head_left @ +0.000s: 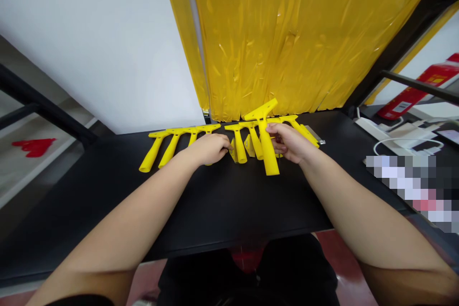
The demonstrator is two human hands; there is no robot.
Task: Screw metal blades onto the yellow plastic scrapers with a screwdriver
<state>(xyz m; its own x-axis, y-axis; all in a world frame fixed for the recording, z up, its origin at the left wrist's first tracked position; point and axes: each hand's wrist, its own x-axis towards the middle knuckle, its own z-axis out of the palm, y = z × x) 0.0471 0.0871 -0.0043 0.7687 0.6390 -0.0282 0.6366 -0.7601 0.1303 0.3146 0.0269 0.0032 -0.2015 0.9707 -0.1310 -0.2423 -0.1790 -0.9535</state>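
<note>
My right hand (pixel 290 142) is closed on a yellow T-shaped scraper (pixel 268 146), raised above the table with its crossbar up and its handle end toward me. My left hand (pixel 210 148) is low over the table, fingers bent and pinched together beside a small yellow piece (pixel 234 151); what they hold, if anything, is hidden. Left of that hand, several like scrapers lie in a row, among them one scraper (pixel 150 153) at the far left end. Between my hands lies another scraper (pixel 240 146). Further right, one more (pixel 297 126) is partly covered by my right hand.
The black table (pixel 215 205) carries everything. Yellow plastic sheeting (pixel 287 43) and a white panel (pixel 118 43) stand behind it. At right are a white power strip (pixel 376 131) with cables and a red bottle (pixel 416 88). A red object (pixel 35 147) lies on the left shelf.
</note>
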